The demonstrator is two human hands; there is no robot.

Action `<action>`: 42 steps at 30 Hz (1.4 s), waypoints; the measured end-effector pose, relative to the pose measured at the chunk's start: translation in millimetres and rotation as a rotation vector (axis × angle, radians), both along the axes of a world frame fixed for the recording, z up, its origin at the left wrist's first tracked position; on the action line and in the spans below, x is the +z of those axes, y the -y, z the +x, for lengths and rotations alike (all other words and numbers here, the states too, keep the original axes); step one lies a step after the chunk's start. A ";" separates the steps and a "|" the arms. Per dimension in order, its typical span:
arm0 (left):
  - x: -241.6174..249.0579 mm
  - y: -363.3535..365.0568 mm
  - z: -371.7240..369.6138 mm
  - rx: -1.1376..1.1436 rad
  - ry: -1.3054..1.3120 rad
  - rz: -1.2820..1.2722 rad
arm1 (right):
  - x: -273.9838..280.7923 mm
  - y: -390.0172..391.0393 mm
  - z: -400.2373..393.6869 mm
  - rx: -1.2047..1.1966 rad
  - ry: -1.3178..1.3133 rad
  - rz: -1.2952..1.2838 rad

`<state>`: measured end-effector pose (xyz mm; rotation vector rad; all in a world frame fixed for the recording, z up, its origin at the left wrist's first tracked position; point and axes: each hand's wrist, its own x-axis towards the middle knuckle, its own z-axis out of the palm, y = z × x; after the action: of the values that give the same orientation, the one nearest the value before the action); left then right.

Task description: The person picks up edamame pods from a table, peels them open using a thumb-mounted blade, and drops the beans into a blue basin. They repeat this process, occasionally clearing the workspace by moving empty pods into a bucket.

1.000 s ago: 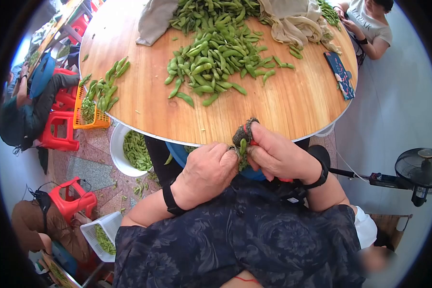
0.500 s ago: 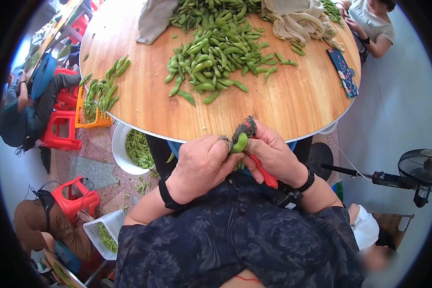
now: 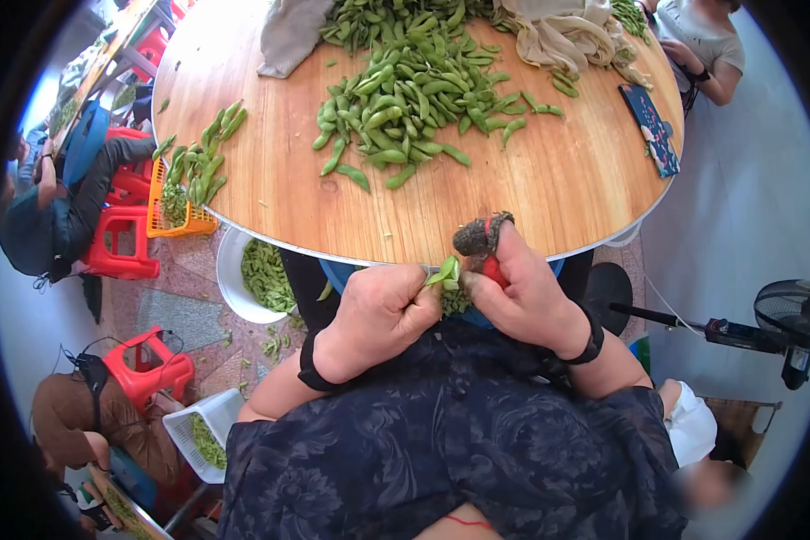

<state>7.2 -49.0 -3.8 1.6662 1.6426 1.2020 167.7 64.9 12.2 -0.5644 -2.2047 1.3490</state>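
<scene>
My left hand (image 3: pixel 382 301) is closed around a green soybean pod (image 3: pixel 445 273), which looks split at its upper end. A ring-like band sits on one of its fingers. Close on the right, my right hand (image 3: pixel 533 292) grips a red object (image 3: pixel 493 268), probably a tool handle; its other end is hidden. One right finger wears a dark, dirty cover (image 3: pixel 481 234) with a red band. Beneath the hands, green bits show in a blue container (image 3: pixel 337 274), partly hidden. Beyond them, a large heap of soybean pods (image 3: pixel 405 108) lies on the round wooden table (image 3: pixel 270 189).
A small pod pile (image 3: pixel 198 166) overhangs the table's left edge by an orange basket (image 3: pixel 169 216). A white bucket (image 3: pixel 234 297) holds green pods or hulls. Cloths (image 3: pixel 558 36) and a dark patterned case (image 3: pixel 648 130) lie on the table. A fan (image 3: pixel 778 315) stands right; other people sit around.
My hands have drawn apart slightly. The pod stays in my left hand and now looks split. The red object in my right hand has swung up from hanging below the fingers.
</scene>
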 end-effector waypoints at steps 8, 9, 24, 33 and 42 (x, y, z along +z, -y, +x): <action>6.3 3.6 -6.0 -0.146 -0.153 0.035 | 7.6 -6.8 7.5 0.186 0.226 0.042; 7.5 6.4 -7.9 -0.192 -0.130 0.005 | 7.2 -6.1 7.3 0.168 0.264 0.144; 1.2 101.5 -88.4 0.675 -0.531 -0.252 | 10.2 -85.4 -47.6 -0.037 0.356 0.729; 10.3 43.7 -41.1 0.079 0.370 -0.246 | 22.4 -73.0 -23.1 -0.059 0.401 0.589; 13.2 -15.8 -9.6 -0.287 1.071 -0.647 | 32.1 -28.6 2.6 0.298 0.066 0.746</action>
<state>-2.4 -33.2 9.4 0.6002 0.8945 0.9712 170.3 93.5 44.3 0.0002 -2.6797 0.5307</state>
